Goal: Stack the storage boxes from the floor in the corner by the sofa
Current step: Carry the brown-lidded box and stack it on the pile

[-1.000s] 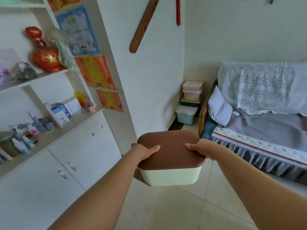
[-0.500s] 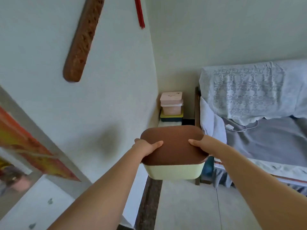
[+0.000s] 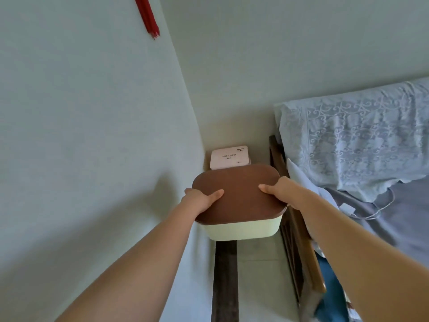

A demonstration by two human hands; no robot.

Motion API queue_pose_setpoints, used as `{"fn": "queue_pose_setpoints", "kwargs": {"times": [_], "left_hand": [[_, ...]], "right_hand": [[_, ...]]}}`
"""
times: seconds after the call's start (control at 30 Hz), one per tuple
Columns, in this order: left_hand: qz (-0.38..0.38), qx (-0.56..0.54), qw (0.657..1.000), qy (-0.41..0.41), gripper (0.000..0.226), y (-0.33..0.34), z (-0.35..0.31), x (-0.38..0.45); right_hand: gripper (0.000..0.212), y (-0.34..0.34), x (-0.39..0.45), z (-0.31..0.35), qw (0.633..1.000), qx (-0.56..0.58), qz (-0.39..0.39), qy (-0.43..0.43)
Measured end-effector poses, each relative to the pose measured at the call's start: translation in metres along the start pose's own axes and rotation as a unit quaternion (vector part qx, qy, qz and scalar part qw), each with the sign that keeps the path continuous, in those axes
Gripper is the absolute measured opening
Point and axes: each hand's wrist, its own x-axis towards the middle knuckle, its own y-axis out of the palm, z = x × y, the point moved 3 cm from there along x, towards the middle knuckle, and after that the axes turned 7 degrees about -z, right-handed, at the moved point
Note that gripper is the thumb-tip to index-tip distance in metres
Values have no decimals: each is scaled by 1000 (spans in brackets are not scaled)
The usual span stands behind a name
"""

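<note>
Now both hands, the left hand [image 3: 201, 199] and the right hand [image 3: 282, 191], are gripping the brown-lidded box [image 3: 239, 201] at its short ends, carrying it in the air; the pink box [image 3: 229, 156] is waiting just ahead, lower, in the corner beside the sofa [image 3: 357, 145].

The cream box with the brown lid [image 3: 239, 196] covers most of the stack in the corner; only the top of the pink box [image 3: 229, 156] shows behind it, and whatever sits beneath that is out of sight. The fingers of the left hand [image 3: 200, 201] and right hand [image 3: 282, 191] disappear under the lid's rim, thumbs alone visible on top. The sofa [image 3: 362, 145] runs off the right edge, and the red tassel [image 3: 148, 17] is cut by the top edge
</note>
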Motion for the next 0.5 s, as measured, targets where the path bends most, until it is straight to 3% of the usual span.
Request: {"fn": "queue_pose_setpoints", "kwargs": {"times": [0.3,0.5], "left_hand": [[30,66,997,33,118,5,-98,226],[41,15,999,-2,121,18,-143,371]], "right_hand": [[79,17,214,68,997,21,-34,60],[78,26,367,123,999,3,-16,49]]}}
